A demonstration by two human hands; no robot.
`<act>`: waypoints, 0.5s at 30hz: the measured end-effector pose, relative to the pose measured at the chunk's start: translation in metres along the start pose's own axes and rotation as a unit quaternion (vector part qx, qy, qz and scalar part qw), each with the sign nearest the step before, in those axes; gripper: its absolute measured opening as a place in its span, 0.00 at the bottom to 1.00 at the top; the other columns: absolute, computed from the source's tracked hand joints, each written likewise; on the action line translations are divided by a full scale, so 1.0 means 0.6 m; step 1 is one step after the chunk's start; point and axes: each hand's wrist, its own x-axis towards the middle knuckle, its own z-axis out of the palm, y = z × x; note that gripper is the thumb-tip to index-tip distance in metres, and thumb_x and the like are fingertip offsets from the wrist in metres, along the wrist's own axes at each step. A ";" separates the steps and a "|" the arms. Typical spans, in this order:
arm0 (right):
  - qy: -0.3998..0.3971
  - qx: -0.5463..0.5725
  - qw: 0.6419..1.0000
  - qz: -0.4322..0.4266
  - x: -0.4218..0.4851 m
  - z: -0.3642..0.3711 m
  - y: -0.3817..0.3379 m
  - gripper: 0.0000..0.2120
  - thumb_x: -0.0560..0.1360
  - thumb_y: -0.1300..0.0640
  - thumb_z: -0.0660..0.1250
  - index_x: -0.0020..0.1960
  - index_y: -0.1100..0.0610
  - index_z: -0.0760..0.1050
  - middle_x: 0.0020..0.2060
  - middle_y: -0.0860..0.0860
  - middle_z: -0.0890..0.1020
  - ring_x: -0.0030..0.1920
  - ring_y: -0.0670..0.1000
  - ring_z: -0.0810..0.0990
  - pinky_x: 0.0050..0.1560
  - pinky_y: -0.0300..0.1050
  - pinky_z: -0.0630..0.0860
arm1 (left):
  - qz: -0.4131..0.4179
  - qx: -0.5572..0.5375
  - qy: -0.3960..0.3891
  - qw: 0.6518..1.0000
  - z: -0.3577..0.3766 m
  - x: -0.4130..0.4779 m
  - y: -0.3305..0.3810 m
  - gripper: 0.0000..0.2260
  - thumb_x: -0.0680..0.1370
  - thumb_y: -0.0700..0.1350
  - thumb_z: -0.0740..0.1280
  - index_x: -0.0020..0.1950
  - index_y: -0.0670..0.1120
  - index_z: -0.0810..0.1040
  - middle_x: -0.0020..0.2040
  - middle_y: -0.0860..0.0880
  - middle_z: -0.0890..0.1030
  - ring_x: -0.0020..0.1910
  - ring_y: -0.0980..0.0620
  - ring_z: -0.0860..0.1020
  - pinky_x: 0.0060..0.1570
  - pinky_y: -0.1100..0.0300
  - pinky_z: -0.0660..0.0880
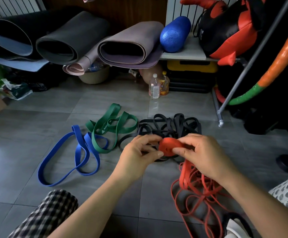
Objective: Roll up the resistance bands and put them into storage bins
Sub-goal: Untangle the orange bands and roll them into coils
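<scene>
Both hands are up over the grey tile floor (36,134) working on the red resistance band (169,146). The rolled part of it is a small tight coil pinched between them: the right hand (206,155) has thumb and fingers clamped on the coil's right side, and the left hand (139,153) has its thumb and fingertips closed against the left edge. The rest of that red band hangs down from the coil and spreads into a loose tangle of thin loops (196,191) on the floor under the right forearm.

Other bands are lying unrolled on the tiles. The blue band (81,152) is sprawled in big loops to the left, the green band (108,127) overlaps its upper end just beyond, and a heap of black bands (170,125) sits right behind the hands, partly hidden by them.

Further back there are rolled yoga mats (71,38) on a low shelf, a blue foam roller (175,34) beside them, a red and black punching bag (225,31) on the right, and two plastic bottles (158,85) standing on the floor. A checked trouser knee (50,212) pokes in at bottom left. Can't spot any storage bin from this angle
</scene>
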 end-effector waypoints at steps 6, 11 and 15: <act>-0.004 0.047 0.998 -0.035 -0.006 0.010 -0.012 0.07 0.70 0.54 0.71 0.48 0.52 0.81 0.41 0.47 0.80 0.41 0.44 0.79 0.46 0.44 0.75 | 0.055 0.028 0.000 0.998 -0.002 -0.002 0.005 0.11 0.71 0.33 0.69 0.47 0.48 0.80 0.41 0.48 0.79 0.36 0.59 0.78 0.41 0.70 0.74; -0.011 0.269 0.962 0.045 0.001 0.001 -0.012 0.14 0.62 0.49 0.70 0.46 0.51 0.81 0.39 0.47 0.83 0.43 0.43 0.82 0.47 0.35 0.76 | -0.021 -0.215 0.002 0.976 0.002 -0.003 0.014 0.10 0.68 0.37 0.69 0.49 0.43 0.79 0.39 0.49 0.84 0.38 0.52 0.82 0.42 0.62 0.80; 0.009 0.318 0.947 0.049 0.001 0.008 -0.014 0.10 0.61 0.50 0.70 0.43 0.49 0.80 0.37 0.42 0.84 0.40 0.40 0.82 0.43 0.30 0.74 | -0.030 -0.283 0.025 0.958 0.002 -0.003 0.017 0.13 0.65 0.41 0.69 0.49 0.42 0.79 0.41 0.47 0.84 0.40 0.50 0.82 0.44 0.60 0.80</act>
